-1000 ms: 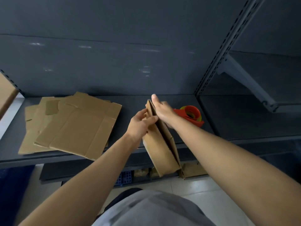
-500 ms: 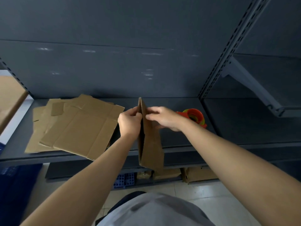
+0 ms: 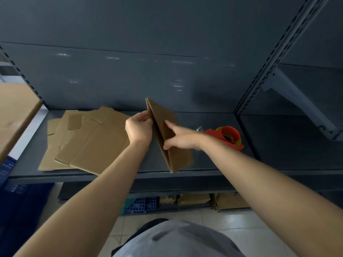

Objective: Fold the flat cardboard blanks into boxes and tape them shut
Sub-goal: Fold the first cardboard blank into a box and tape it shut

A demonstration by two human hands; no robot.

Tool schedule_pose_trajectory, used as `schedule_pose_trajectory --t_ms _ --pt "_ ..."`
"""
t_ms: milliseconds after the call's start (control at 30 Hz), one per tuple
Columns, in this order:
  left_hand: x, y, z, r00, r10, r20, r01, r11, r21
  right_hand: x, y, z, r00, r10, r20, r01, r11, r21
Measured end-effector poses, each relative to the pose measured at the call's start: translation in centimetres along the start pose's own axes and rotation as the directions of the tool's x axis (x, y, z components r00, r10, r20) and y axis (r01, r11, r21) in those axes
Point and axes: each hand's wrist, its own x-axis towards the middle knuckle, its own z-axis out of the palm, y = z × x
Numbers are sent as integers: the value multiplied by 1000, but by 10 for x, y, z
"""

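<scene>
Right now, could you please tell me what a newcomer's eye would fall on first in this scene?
The eye goes first to the cardboard blank, held on edge at centre between the left hand and the right hand. Next come the pile of flat blanks lying on the dark shelf to its left, and the red tape dispenser sitting on the shelf to its right.

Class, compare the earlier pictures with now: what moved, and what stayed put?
The cardboard blank, which hung below the shelf edge, was lifted over the shelf; the right hand slid from its top down its side face. The left hand grips it throughout. The stack of flat blanks and tape dispenser stayed.
</scene>
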Motion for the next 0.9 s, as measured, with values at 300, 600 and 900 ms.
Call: schedule_pose_trajectory --t_ms 300,600,900 --pt "8 8 -12 999 31 4 -32 991 133 5 -5 -15 931 -132 -341 -17 916 -400" --pt "16 -5 -6 979 -29 204 -8 984 178 8 8 -18 929 -155 -337 29 935 -352" --pt "2 12 7 959 107 262 -197 916 349 0 32 -45 810 -68 -582 -106 960 -261"
